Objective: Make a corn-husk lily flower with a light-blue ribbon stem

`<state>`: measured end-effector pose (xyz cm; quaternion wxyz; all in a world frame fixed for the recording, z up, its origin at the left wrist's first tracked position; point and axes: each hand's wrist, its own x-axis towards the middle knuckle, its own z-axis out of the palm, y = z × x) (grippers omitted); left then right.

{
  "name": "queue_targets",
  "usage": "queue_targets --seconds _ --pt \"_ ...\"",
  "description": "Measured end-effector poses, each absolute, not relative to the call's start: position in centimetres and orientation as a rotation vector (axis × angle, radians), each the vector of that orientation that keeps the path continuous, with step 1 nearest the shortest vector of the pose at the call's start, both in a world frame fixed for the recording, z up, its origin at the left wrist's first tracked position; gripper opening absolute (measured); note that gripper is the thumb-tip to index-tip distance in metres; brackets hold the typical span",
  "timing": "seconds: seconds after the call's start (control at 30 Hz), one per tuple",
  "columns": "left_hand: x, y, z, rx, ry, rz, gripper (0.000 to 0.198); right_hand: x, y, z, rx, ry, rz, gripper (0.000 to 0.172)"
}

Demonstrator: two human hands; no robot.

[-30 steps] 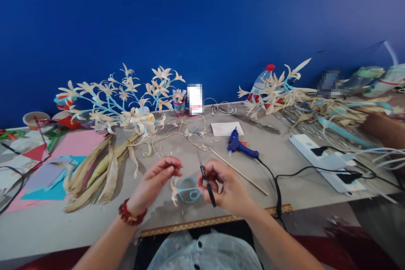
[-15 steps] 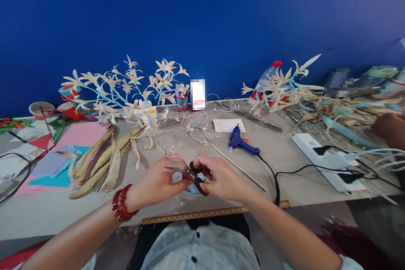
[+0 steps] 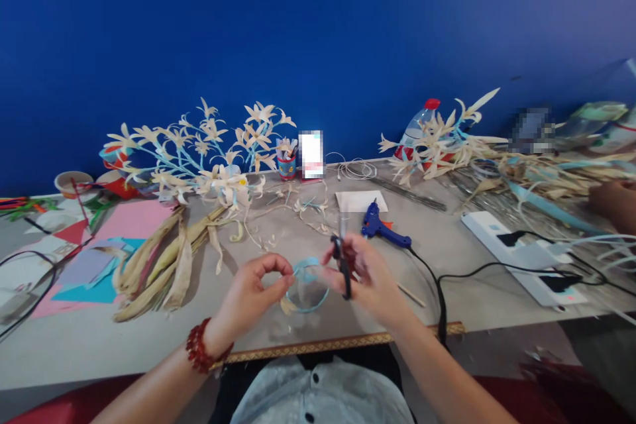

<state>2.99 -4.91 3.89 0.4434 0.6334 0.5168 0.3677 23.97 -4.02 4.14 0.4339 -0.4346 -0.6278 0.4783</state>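
Note:
Near the table's front edge my left hand (image 3: 259, 288), with a red bead bracelet at the wrist, pinches thumb and forefinger together at the edge of a light-blue looped strip (image 3: 312, 309). I cannot tell whether this strip is a roll of tape or a loose loop. A small pale piece (image 3: 287, 306) shows at its lower left. My right hand (image 3: 370, 275) is closed around the black handles of a pair of scissors (image 3: 342, 275), whose blurred blades point up and away from me. The right fingertips reach the right side of the blue loop.
A blue glue gun (image 3: 385, 232) lies right of centre, its cord running to a power strip (image 3: 497, 252). Dried husks (image 3: 163, 265) and coloured paper (image 3: 132, 218) lie left. Husk flowers (image 3: 199, 152) stand behind. Another person's hand (image 3: 613, 205) is at far right.
My hands have moved apart. The scissors have swung from pointing left, over my left hand, to pointing away from me. The blue loop now shows between the hands.

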Motion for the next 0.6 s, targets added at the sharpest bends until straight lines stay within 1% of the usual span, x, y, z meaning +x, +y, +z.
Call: queue_targets --seconds 0.07,0.17,0.3,0.47,0.6 --pt "3.2 -5.4 2.8 1.257 1.259 0.99 0.012 24.2 -6.2 2.5 -1.066 -1.505 1.289 0.024" --pt "3.8 -6.2 1.6 0.958 1.18 1.134 0.013 24.2 -9.6 -1.2 -1.064 -1.495 1.561 0.037" --pt "4.7 -7.0 1.3 0.797 1.127 1.219 0.011 24.0 -11.9 -4.6 -1.17 -1.498 1.643 0.051" --pt "4.9 -7.3 1.9 0.74 1.136 1.202 0.011 24.2 -11.2 -3.8 -1.105 -1.333 1.884 0.056" --pt "5.1 -7.7 2.0 0.704 1.155 1.186 0.012 24.5 -10.3 -3.5 -1.033 -1.384 1.891 0.054"
